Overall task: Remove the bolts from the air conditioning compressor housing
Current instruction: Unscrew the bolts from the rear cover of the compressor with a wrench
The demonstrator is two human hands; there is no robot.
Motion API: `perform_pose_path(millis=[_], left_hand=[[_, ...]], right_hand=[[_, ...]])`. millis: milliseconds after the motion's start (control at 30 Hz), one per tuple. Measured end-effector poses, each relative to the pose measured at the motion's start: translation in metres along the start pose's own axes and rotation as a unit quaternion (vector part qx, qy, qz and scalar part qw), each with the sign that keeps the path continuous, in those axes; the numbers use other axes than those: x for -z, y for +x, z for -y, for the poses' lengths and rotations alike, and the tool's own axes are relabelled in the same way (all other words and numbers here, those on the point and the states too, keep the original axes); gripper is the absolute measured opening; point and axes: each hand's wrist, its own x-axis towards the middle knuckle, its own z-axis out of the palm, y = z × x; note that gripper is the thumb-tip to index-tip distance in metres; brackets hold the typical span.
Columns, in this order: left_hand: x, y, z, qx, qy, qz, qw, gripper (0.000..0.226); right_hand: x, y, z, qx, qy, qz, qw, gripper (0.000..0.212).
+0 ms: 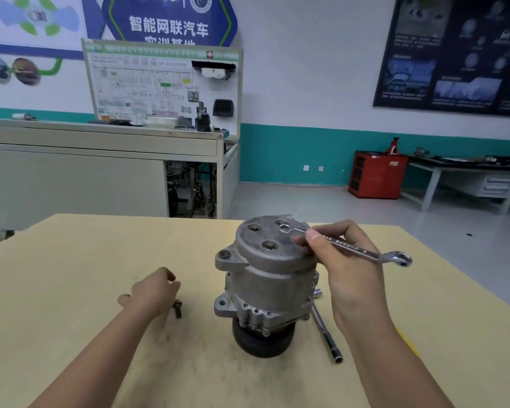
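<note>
The grey metal compressor stands upright on its black pulley on the wooden table. Its round top cover shows three recessed bolt holes. My right hand grips a silver combination wrench, whose near end rests on the cover's far right side. My left hand hovers low over the table to the left of the compressor, fingers loosely curled and holding nothing. A dark loose bolt lies on the table just right of that hand.
A long ratchet extension bar lies on the table right of the compressor, under my right wrist. The table's far edge runs just behind the compressor. Beyond it stand a grey workbench, a red cabinet and a side table.
</note>
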Motion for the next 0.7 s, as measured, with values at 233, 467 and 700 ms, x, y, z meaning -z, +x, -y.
perform_pose_path(millis=[233,467,700], left_hand=[[0.01,-0.092,-0.045,-0.261,-0.265,-0.207,0.905,0.036],[0.006,-0.138,-0.078,-0.367,-0.293,-0.165,0.867,0.072],[-0.005,-0.138,-0.1,-0.304,-0.325,-0.185,0.876,0.078]], right_hand=[[-0.012,-0.014,-0.004,0.032,-0.101,-0.012,0.994,0.013],[-0.016,-0.024,-0.002,0.15,-0.224,-0.033,0.962,0.02],[-0.016,-0.021,-0.003,0.088,-0.197,-0.003,0.976,0.013]])
